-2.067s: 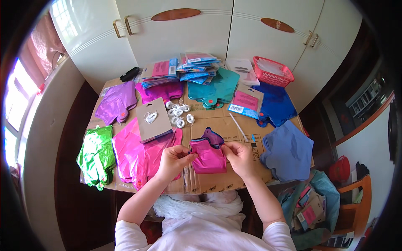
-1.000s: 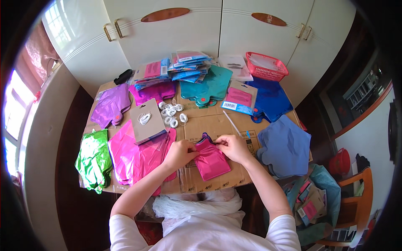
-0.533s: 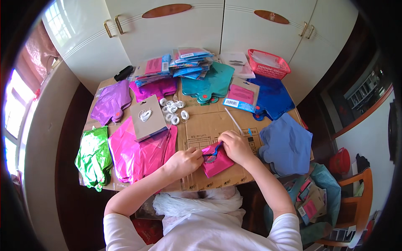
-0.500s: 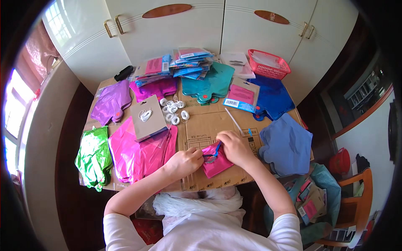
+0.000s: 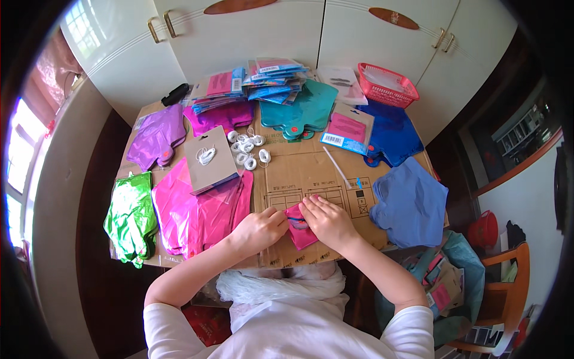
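Observation:
A small folded pink foil balloon (image 5: 304, 239) lies near the front edge of the cardboard-covered table. A thin dark blue strip runs across it, next to a greyish patch. My left hand (image 5: 264, 230) is closed on the foil's left edge, fingers bent. Over its upper right side my right hand (image 5: 329, 222) presses with fingers held together, so part of the foil is hidden. Left of my hands is a stack of flat pink foil balloons (image 5: 188, 218). On that stack rests a grey-brown card (image 5: 216, 171) carrying a coil of white string (image 5: 206, 157).
Several white string coils (image 5: 245, 145) and a white straw (image 5: 336, 167) lie beyond my hands. Around them are green (image 5: 130, 215), purple (image 5: 156, 136), teal (image 5: 302, 107) and blue (image 5: 409, 200) foil stacks. Packed sachets (image 5: 275, 81) and a pink basket (image 5: 388, 85) stand at the back.
My right hand has gone from pinching the blue strip to lying over the foil's upper right side. The foil looks narrower now. My left hand remains at its left edge.

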The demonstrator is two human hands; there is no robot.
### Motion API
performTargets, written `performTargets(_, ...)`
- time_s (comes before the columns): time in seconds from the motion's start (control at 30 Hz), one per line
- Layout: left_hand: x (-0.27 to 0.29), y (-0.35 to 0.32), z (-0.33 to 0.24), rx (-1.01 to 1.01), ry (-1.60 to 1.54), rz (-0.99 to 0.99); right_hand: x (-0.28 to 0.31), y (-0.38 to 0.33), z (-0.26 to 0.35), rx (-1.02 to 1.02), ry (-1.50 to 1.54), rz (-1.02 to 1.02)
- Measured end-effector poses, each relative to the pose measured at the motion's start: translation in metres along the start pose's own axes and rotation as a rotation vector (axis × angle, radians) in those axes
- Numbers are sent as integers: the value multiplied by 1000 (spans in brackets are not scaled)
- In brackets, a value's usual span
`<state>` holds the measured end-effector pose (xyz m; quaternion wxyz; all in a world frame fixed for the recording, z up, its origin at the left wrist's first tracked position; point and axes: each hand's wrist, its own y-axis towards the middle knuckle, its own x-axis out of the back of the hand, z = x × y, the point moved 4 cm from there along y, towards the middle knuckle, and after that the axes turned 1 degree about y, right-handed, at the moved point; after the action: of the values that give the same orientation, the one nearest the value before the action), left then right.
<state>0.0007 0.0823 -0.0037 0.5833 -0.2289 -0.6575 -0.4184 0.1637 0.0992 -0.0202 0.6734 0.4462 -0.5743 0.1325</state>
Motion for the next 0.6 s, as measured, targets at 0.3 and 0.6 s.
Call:
performTargets(0.3,19,-6,3,208,-155,-26,12,-2,2,-16,187,159)
performTargets(0.6,6,-28,-10,247,-147,-2,17,-5,9,5,160,200)
